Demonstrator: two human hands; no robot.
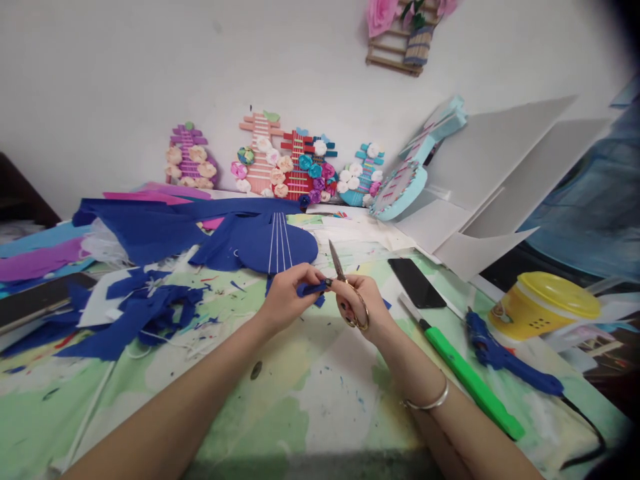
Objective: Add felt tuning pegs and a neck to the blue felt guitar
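Between the fingertips of my left hand [290, 295] is a small blue piece [311, 289], pinched near its end. My right hand [364, 303] grips gold-handled scissors [339, 261], their blades pointing up and away from me. The thumb and finger of that hand also meet the tip of the blue piece, where a small dark bit shows. Just beyond my hands lies a blue guitar-shaped body [280, 243] with white strings running along it. A few blue scraps [238, 286] are scattered nearby.
To the right lie a black phone [417, 283], a green utility knife [470, 377], a blue glue gun [510, 360] and a yellow tub [545, 303]. Blue offcuts [150, 307] heap up at left. Decorated small guitars [300, 163] and white boards [493, 167] line the wall.
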